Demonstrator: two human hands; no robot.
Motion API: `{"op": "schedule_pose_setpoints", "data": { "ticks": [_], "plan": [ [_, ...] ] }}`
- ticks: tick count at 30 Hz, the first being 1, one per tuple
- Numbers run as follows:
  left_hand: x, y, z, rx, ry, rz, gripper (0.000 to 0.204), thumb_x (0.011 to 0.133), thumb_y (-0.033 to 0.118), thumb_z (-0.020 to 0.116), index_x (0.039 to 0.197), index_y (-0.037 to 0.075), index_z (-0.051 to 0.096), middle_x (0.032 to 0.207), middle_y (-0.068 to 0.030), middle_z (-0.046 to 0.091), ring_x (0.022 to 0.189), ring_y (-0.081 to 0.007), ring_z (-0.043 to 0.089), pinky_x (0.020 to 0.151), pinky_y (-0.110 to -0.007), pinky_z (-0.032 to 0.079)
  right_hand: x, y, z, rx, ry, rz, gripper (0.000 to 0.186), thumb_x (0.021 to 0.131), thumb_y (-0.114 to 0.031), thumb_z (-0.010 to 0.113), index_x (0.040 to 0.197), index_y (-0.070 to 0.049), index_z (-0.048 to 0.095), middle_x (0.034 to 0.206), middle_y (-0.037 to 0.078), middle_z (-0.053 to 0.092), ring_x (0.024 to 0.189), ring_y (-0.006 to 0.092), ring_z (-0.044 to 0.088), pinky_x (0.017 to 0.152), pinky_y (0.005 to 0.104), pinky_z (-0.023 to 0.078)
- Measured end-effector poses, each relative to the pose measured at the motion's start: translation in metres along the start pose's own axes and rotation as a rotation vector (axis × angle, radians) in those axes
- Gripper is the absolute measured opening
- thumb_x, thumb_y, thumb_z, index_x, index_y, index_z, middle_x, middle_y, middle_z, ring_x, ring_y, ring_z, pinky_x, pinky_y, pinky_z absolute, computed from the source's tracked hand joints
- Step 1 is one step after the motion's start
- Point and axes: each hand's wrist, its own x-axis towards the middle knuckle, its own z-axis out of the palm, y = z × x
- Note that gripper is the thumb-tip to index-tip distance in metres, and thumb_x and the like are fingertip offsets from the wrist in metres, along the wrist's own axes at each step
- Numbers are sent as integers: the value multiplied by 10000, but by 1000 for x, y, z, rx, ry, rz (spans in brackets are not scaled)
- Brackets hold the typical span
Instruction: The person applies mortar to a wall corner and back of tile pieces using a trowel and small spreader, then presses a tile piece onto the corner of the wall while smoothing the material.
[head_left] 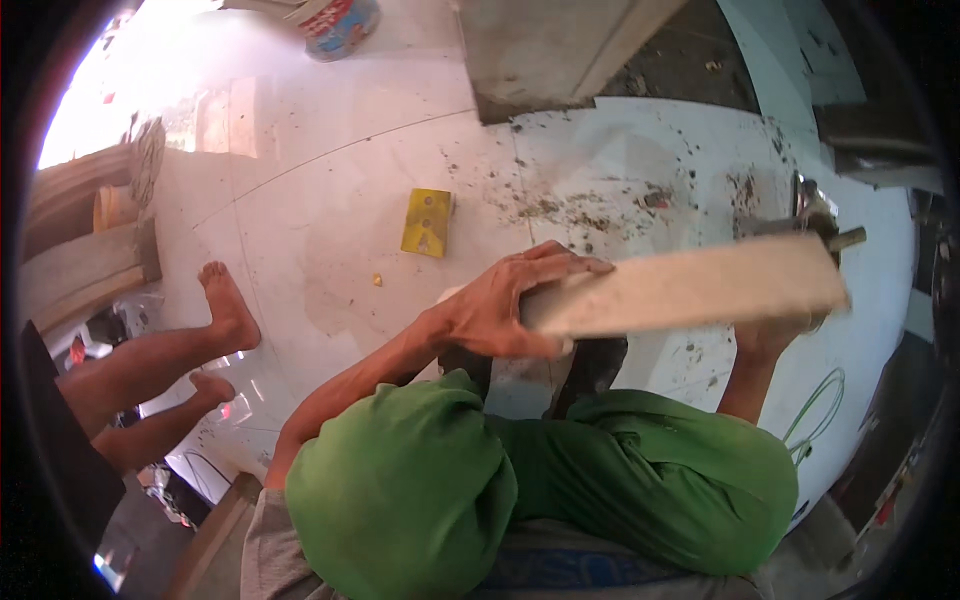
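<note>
While the person squats in green trousers [640, 470] over a pale tiled floor [330, 210], a long pale wooden board [690, 290] lies across the near middle. The left hand [505, 305] is clamped over its left end. The right hand [770, 335], under the right end, is mostly hidden; its grip cannot be told. A yellow block [428, 222] lies farther left.

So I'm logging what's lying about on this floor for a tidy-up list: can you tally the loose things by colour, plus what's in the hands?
Pale wooden plank, gripped by the left hand with the right hand under its far end: 1
Yellow block on the white floor: 1
Green wire loop on the floor: 1
Painted bucket at the top edge: 1
Total: 4
</note>
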Motion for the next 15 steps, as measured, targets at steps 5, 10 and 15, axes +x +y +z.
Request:
{"op": "schedule_pose_setpoints", "data": {
  "ticks": [5, 10, 15],
  "plan": [
    [-32, 27, -21, 85, 26, 56, 1033, 569, 252, 798, 1528, -10, 516, 1334, -196, 615, 1215, -384, 630, 1050, -473, 508, 4, 8, 35, -36, -81, 6, 520, 955, -172, 630, 1455, -34, 601, 1411, 118, 684, 1341, 278, 619, 1185, 463, 454],
    [-90, 31, -47, 69, 217, 53, 1053, 578, 247, 807, 1540, -43, 491, 1417, -206, 563, 1293, -351, 589, 1098, -438, 474, 2, 19, 62, -47, -124, 19, 483, 976, -158, 623, 1443, -38, 612, 1396, 107, 695, 1313, 262, 641, 1170, 447, 470],
    [-148, 21, -60, -289, 556, 18, 1014, 687, 308, 877, 1550, -47, 481, 1405, -133, 550, 1351, -265, 528, 1138, -422, 422, 12, 14, 48, -96, 155, 17, 579, 881, -45, 633, 1460, -45, 603, 1456, 98, 660, 1349, 257, 615, 1149, 449, 487]
  ]
}}
